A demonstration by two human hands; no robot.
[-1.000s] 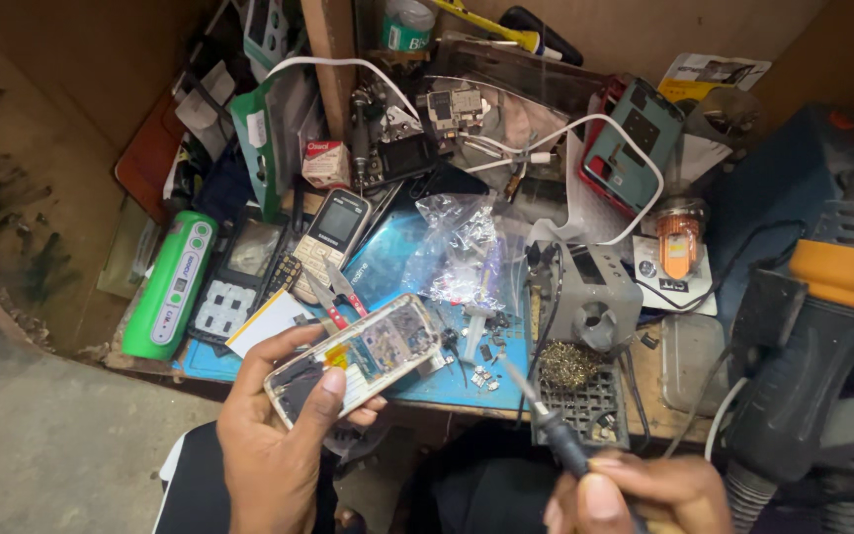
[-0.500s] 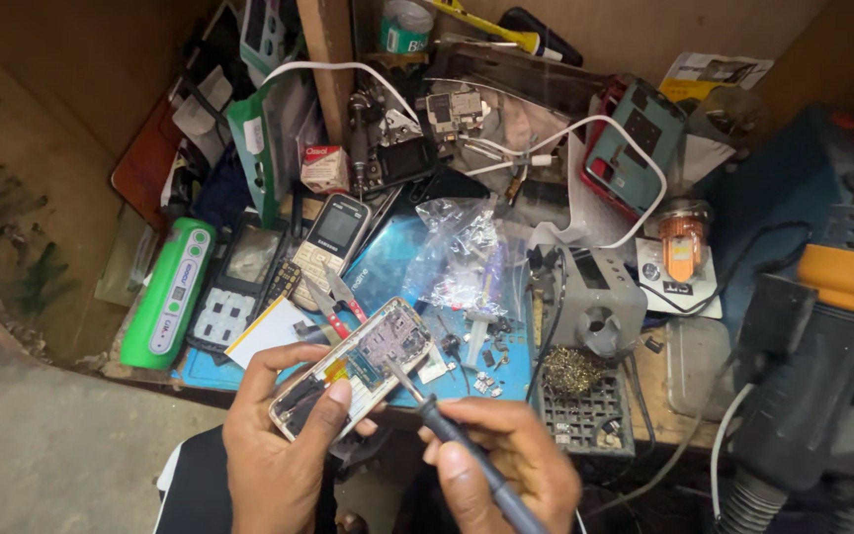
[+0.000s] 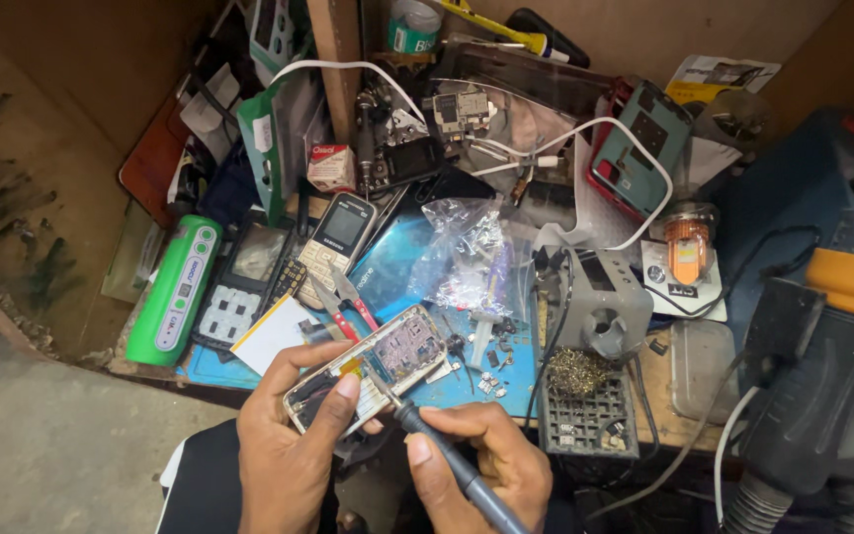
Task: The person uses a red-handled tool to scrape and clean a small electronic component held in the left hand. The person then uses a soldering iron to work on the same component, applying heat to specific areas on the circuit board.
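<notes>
Two hands work at the near edge of the worktop (image 3: 659,381). The person's left hand (image 3: 284,450) grips an opened mobile phone (image 3: 368,368), fingers wrapped under its frame and thumb pressed on its upper face; the phone is tilted, circuit board exposed, held just above the blue mat (image 3: 417,297) at the near edge. The right hand (image 3: 491,465) pinches a soldering iron (image 3: 452,463) like a pen, fingers closed round the dark handle, tip touching the phone's board. Red-handled pliers (image 3: 348,302) lie on the mat just behind the phone. A grey keypad phone (image 3: 340,232) lies further back. A green oblong device (image 3: 175,289) lies at the left edge. A brass-wool tip cleaner (image 3: 577,374) sits near the right hand.
</notes>
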